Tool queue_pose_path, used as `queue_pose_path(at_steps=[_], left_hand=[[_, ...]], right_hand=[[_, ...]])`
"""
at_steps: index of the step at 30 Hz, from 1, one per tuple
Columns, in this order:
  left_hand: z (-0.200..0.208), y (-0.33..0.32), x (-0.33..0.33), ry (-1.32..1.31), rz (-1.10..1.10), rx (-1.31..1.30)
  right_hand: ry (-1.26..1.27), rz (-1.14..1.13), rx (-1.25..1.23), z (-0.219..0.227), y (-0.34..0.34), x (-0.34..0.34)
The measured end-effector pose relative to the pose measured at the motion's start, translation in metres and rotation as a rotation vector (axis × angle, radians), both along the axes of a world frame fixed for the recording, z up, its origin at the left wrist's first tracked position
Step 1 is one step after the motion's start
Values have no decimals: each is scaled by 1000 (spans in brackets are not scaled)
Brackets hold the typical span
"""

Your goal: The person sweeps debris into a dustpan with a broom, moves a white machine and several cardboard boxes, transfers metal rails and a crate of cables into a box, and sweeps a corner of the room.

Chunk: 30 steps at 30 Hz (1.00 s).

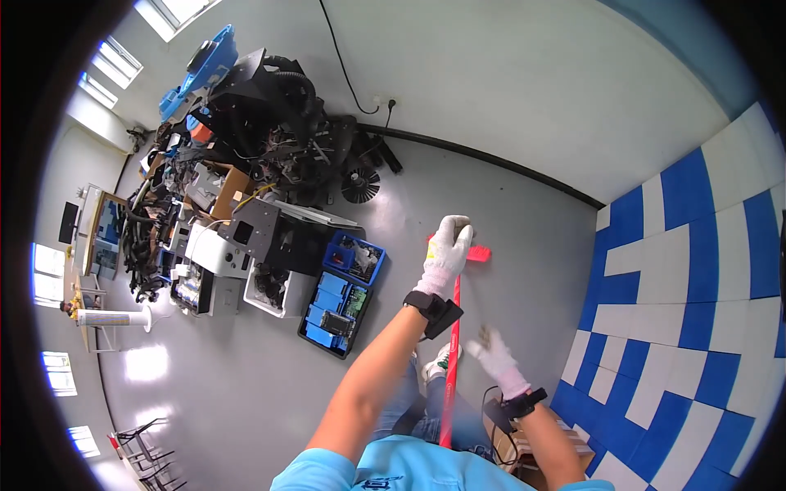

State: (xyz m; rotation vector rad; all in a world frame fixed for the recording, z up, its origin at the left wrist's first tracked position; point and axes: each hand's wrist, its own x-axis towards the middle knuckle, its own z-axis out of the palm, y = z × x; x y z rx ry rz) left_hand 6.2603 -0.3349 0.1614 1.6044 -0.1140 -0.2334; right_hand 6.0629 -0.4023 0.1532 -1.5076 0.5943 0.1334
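Note:
My left hand (pixel 447 247), in a white knitted glove, reaches forward with bent fingers and a small gap by the thumb. Nothing shows in its grasp. Behind it in view lies the head of a red broom (pixel 480 254), partly covered by the glove. The broom's long red handle (pixel 449 389) runs back toward my body, beside my shoe and between my arms. My right hand (pixel 499 362), also gloved, is right of the handle and apart from it; its fingers are spread and slightly blurred. Dark bands with small boxes circle both wrists.
Left of the broom stand a black tray (pixel 309 334) with blue bins, a blue crate (pixel 375 266) and a white bin (pixel 288 309). Behind them are heaped machine parts and cables (pixel 270 139). A blue-and-white panelled wall (pixel 655 262) borders the right; a wooden box (pixel 580 439) is near my right arm.

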Motion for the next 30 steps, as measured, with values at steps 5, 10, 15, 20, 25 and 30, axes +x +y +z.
queue_pose_path(at_steps=[5,10,15,20,25,30], left_hand=[[-47,24,-9,-288,-62,366],[-105,81,-28,-214,-121,580],[-124,152,-45,-95,-77,809],[-142,211,-69,51,14,871],[-142,261,-103,151,65,836],[-140,287,-129,310,117,960]], right_hand=[[548,260,765,9,19,-44],[496,-34,760,9,6,-55],[464,39,593,16,-55,-53],[527,200,456,-15,-96,-77],[788,310,324,-68,-131,-170],[949,342,-109,-73,-141,-172]])
